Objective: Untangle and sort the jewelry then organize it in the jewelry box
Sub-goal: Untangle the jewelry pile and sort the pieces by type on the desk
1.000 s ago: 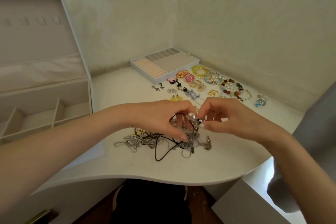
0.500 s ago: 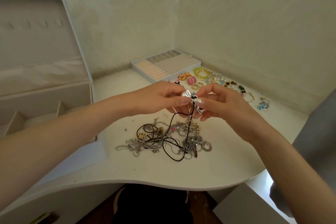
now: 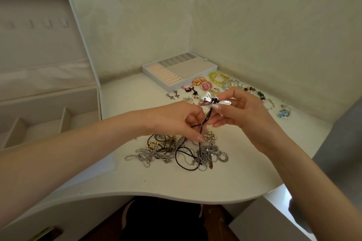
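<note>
Holding up, above the middle of a white curved-edge counter [image 3: 244,178], a thin black cord [image 3: 204,123] strung with a shiny silver two-lobed pendant [image 3: 205,100]. Pinching the pendant end with the right hand [image 3: 246,117], thumb and forefinger closed at the knot beside the metal, other fingers curled beneath. Gripping the cord lower down with the left hand [image 3: 176,121], fingers curled round the strands, fingertips pointing down. Hanging from both hands into a tangled heap of silver chains, brown and black cords and small gold charms [image 3: 156,152] on the counter directly below, with the lower loop lying in that heap.

At the far left, on the counter: a large white jewelry box [image 3: 49,101], lid upright and open, divided compartments showing at its base. Toward the back corner: a shallow white tray with peach ring rolls and grey slots [image 3: 180,70]. Just right of the tray, laid out in a loose row: a yellow-green beaded bracelet [image 3: 216,78], pink and gold round earrings [image 3: 203,84], pale blue and pearl beads [image 3: 233,84], a bracelet of dark brown and green beads [image 3: 256,92], and a small blue trinket [image 3: 285,112] near the right edge. Between tray and hands: small silver snake-shaped pieces [image 3: 173,96].
</note>
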`<action>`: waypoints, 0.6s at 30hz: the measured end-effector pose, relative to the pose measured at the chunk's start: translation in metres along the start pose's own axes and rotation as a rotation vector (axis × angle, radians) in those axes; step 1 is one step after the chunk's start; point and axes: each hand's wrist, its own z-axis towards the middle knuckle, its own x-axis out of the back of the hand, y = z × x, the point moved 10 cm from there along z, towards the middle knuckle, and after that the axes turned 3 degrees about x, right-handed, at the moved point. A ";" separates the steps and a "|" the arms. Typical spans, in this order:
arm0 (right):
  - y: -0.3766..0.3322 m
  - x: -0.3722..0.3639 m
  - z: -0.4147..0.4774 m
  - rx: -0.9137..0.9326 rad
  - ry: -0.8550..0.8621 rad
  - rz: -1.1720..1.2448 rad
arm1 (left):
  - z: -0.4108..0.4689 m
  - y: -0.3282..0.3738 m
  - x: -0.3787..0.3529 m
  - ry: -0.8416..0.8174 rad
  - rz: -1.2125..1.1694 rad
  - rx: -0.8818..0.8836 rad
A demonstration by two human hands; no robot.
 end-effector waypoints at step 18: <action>0.027 -0.026 -0.008 -0.135 -0.090 0.118 | -0.012 -0.007 0.026 0.064 -0.101 0.017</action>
